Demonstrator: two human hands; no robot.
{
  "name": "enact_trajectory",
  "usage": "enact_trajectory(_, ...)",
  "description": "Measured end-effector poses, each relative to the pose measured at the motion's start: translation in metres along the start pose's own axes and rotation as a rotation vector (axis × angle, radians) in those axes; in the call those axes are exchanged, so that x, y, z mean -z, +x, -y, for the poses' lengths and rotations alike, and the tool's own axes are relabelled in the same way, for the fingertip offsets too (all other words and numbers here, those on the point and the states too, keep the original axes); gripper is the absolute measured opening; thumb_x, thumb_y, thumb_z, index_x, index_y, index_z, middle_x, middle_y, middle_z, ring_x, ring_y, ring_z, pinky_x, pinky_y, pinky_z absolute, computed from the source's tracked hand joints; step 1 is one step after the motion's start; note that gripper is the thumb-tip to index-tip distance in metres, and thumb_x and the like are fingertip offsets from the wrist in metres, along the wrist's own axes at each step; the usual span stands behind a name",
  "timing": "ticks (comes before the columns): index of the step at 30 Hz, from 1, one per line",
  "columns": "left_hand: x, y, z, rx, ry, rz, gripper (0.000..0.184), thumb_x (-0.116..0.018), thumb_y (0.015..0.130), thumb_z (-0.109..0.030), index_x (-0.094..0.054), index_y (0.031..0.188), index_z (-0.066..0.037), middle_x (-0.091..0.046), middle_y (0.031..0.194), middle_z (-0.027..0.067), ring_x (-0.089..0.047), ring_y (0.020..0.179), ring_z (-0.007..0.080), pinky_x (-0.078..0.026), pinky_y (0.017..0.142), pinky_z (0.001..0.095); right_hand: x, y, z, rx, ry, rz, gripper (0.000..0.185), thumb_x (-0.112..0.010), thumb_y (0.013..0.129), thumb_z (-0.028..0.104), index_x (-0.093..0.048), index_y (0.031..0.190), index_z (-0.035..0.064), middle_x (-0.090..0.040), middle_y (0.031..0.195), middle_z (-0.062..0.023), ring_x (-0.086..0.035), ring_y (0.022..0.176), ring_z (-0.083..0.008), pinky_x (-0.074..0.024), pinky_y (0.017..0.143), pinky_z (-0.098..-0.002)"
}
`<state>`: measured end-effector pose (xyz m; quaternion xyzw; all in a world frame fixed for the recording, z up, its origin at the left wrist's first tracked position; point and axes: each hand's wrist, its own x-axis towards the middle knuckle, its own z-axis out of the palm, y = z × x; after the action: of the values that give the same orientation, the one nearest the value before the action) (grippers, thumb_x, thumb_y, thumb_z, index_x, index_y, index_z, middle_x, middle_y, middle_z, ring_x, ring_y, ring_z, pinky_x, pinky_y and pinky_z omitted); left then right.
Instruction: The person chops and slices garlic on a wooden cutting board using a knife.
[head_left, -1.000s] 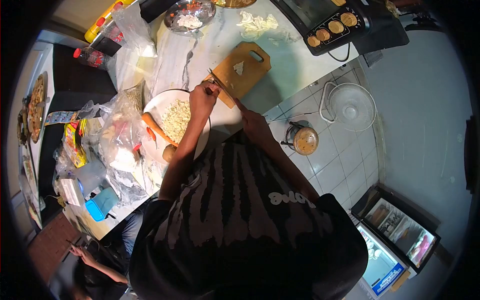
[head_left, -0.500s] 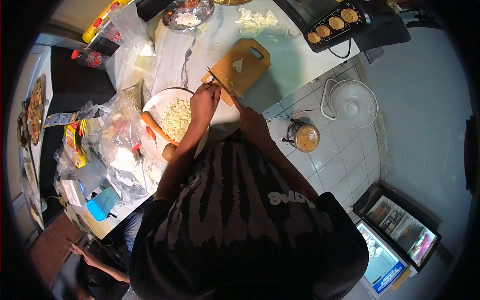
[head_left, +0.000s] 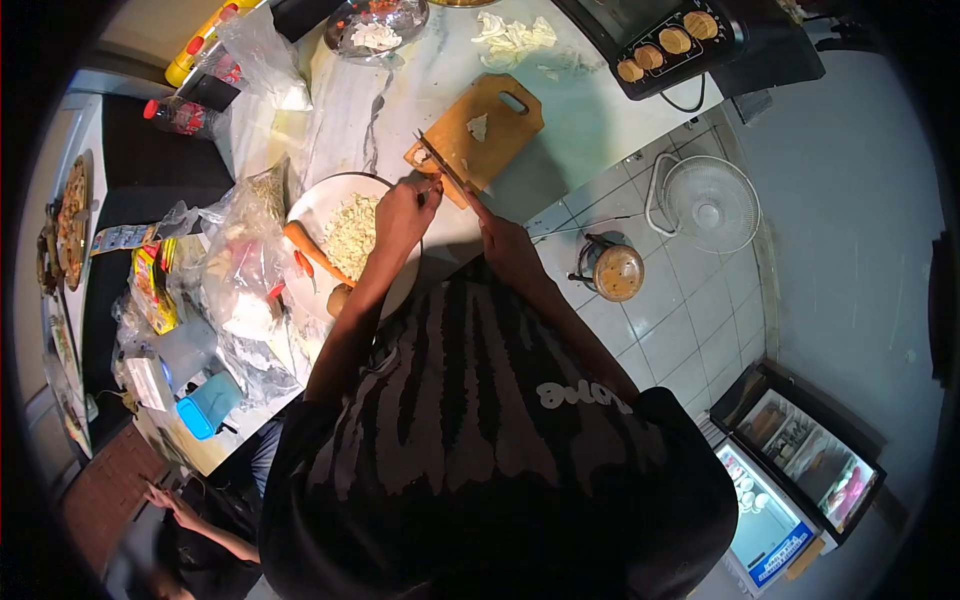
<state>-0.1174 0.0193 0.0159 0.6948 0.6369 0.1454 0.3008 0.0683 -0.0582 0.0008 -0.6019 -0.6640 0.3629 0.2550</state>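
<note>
My right hand is closed round the handle of a knife, whose blade lies across the near left end of a wooden cutting board. Close to the blade, at the board's near corner, my left hand has its fingers pinched together. Whatever is between them is too small to name. Small pale pieces lie on the board, with a larger whitish scrap near its middle. Partly under my left forearm is a white plate holding a chopped pale heap, a carrot, red chillies and a brown round item.
A steel bowl and pale leafy scraps lie at the back, near a black appliance with round knobs. Plastic bags and a blue container crowd the left. Another person's hand shows lower left.
The left fingers have drawn slightly back from the blade, showing more of the board's corner. The knife stays in nearly the same place. The whole view has shifted slightly.
</note>
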Motion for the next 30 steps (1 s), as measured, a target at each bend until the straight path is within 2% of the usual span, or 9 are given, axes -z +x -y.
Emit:
enact_trajectory(3, 0.002, 0.0, 0.001, 0.013, -0.017, 0.022, 0.029, -0.064, 0.093, -0.032, -0.076, 0.117, -0.019, -0.065, 0.066, 0.0179, -0.067, 0.063, 0.0349, -0.052, 0.062, 0.0437, 0.0, 0.0, 0.0, 0.009, 0.007, -0.018, 0.054, -0.041, 0.103, 0.012, -0.036, 0.156, 0.0229, -0.06, 0.087, -0.0282, -0.064, 0.08, -0.0411, -0.0483, 0.076, -0.0488)
enact_trajectory(6, -0.004, 0.0, 0.008, -0.033, -0.007, -0.005, 0.03, -0.064, 0.093, -0.032, -0.076, 0.118, -0.02, -0.065, 0.066, 0.0178, -0.067, 0.063, 0.0344, -0.052, 0.062, 0.0438, 0.003, 0.001, 0.0, 0.025, 0.052, -0.007, 0.053, -0.044, 0.099, 0.009, -0.042, 0.152, 0.0145, -0.064, 0.106, -0.0282, -0.062, 0.095, -0.0477, -0.0484, 0.086, -0.0555)
enact_trajectory(9, -0.008, -0.001, 0.011, -0.065, 0.008, -0.03, 0.03, -0.064, 0.093, -0.032, -0.076, 0.117, -0.019, -0.066, 0.067, 0.0181, -0.067, 0.064, 0.034, -0.052, 0.063, 0.0434, 0.009, 0.0, 0.002, 0.023, -0.056, 0.024, 0.06, -0.047, 0.096, 0.007, -0.038, 0.154, 0.0167, -0.063, 0.106, -0.0266, -0.065, 0.091, -0.0445, -0.0518, 0.086, -0.0522)
enact_trajectory(11, -0.007, -0.001, 0.008, -0.069, 0.019, -0.03, 0.03, -0.064, 0.093, -0.032, -0.076, 0.117, -0.019, -0.066, 0.069, 0.0186, -0.067, 0.065, 0.034, -0.053, 0.064, 0.0432, 0.014, 0.001, 0.006, -0.06, -0.309, 0.21, 0.069, -0.049, 0.093, 0.006, -0.032, 0.158, 0.0197, -0.063, 0.1, -0.0238, -0.067, 0.085, -0.0392, -0.0551, 0.08, -0.048)
enact_trajectory(15, -0.011, 0.001, 0.007, -0.058, 0.047, -0.063, 0.028, -0.064, 0.093, -0.032, -0.076, 0.115, -0.019, -0.069, 0.079, 0.0167, -0.068, 0.07, 0.0335, -0.053, 0.065, 0.0429, 0.012, 0.002, 0.005, -0.043, -0.493, 0.161, 0.076, -0.051, 0.09, 0.006, -0.027, 0.16, 0.0239, -0.063, 0.09, -0.0194, -0.067, 0.079, -0.0346, -0.056, 0.073, -0.0449)
enact_trajectory(20, -0.014, 0.015, 0.009, -0.104, -0.026, -0.207, 0.019, -0.069, 0.09, -0.028, -0.077, 0.103, -0.016, -0.071, 0.082, 0.0124, -0.068, 0.071, 0.0321, -0.053, 0.064, 0.0421, 0.009, 0.005, -0.004, 0.043, -0.035, -0.073, 0.057, -0.043, 0.102, 0.015, -0.034, 0.157, 0.0262, -0.06, 0.073, -0.0212, -0.064, 0.068, -0.0371, -0.0496, 0.063, -0.0463)
enact_trajectory(24, -0.014, 0.026, 0.007, -0.04, -0.093, -0.195, 0.016, -0.075, 0.085, -0.027, -0.077, 0.097, -0.016, -0.072, 0.08, 0.0104, -0.069, 0.071, 0.0307, -0.053, 0.064, 0.0403, 0.017, 0.007, -0.005, -0.056, 0.071, -0.073, 0.053, -0.044, 0.103, 0.017, -0.037, 0.155, 0.024, -0.059, 0.072, -0.022, -0.063, 0.066, -0.0374, -0.0477, 0.062, -0.0449)
enact_trajectory(26, -0.014, 0.03, 0.006, -0.042, -0.103, -0.202, 0.017, -0.077, 0.084, -0.027, -0.077, 0.096, -0.015, -0.072, 0.079, 0.01, -0.069, 0.071, 0.0303, -0.053, 0.063, 0.0398, 0.016, 0.009, -0.01, -0.248, 0.075, 0.019, 0.052, -0.049, 0.099, 0.013, -0.046, 0.15, 0.0223, -0.065, 0.091, -0.0318, -0.065, 0.083, -0.0489, -0.0503, 0.071, -0.0589)
enact_trajectory(30, -0.014, 0.035, 0.002, 0.031, -0.119, -0.192, 0.024, -0.08, 0.084, -0.028, -0.078, 0.103, -0.014, -0.07, 0.073, 0.008, -0.066, 0.064, 0.023, -0.052, 0.063, 0.0357, 0.008, 0.004, -0.019, -0.055, 0.028, -0.158, 0.054, -0.05, 0.098, 0.011, -0.044, 0.15, 0.0223, -0.065, 0.093, -0.0323, -0.064, 0.08, -0.0506, -0.0508, 0.071, -0.0594)
